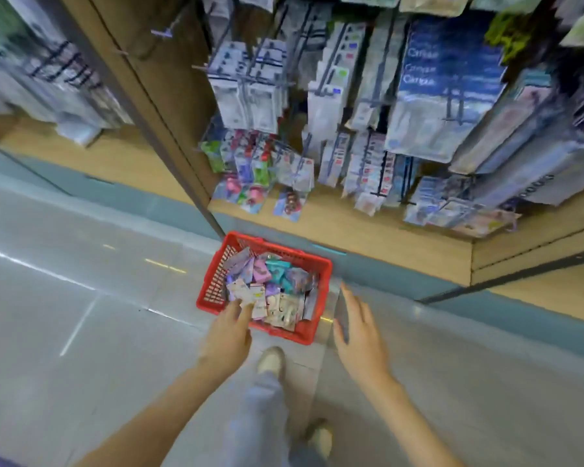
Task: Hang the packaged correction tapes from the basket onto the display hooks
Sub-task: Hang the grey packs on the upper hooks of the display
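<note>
- Stands on a grey tiled floor [81,382] in pale trousers and beige shoes.
- Reaches the left hand [228,332], fingers fairly straight, over the near rim of a red slatted plastic basket [211,288], fingertips at pale packets.
- Holds the right hand [358,332] spread and empty, just right of the basket.
- Heaped inside the basket: colourful card-backed packaged correction tapes [277,284].
- Faces a wooden shelf unit [351,230] of blurred packets on metal display hooks [257,75].
</note>
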Tool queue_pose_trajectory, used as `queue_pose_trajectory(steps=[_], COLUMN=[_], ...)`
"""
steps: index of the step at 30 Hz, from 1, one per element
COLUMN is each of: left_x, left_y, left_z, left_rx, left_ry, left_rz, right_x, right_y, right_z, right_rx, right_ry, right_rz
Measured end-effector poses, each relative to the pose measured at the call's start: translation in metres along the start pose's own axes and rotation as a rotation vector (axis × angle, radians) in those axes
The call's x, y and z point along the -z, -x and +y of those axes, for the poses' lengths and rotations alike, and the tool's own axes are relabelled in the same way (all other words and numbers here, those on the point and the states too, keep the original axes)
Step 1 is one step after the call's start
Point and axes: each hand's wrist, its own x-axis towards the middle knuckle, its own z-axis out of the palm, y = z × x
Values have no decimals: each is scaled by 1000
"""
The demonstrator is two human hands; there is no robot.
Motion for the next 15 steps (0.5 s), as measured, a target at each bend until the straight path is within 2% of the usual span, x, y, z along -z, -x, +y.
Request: queue_pose_trajectory(steps=[2,5,7,8,10,13,15], left_x=[-23,-51,-70,-76,-93,-117,-141], left_y=[-7,-22,-45,-58,-87,-137,-168], left_z=[-29,-64,-93,-105,-134,-171,-182], left_rx=[54,201,271,278,260,277,263], left_ry=[-49,-43,-41,-54,-45,-32,-28], left_rz=[-13,-146,-174,-205,-155,-319,-281], right_x=[-38,-95,-136,-157,-201,-262,-294], right_y=[-4,-19,-38,-50,-76,-118,-142], right_z=[16,34,42,46,55,79,109], right_rx=[-75,-172,-228,-254,-298,-349,-354], right_ry=[57,118,122,118,101,107,206], right_rz=[-104,-259,-333,-357,-371,-377,-406])
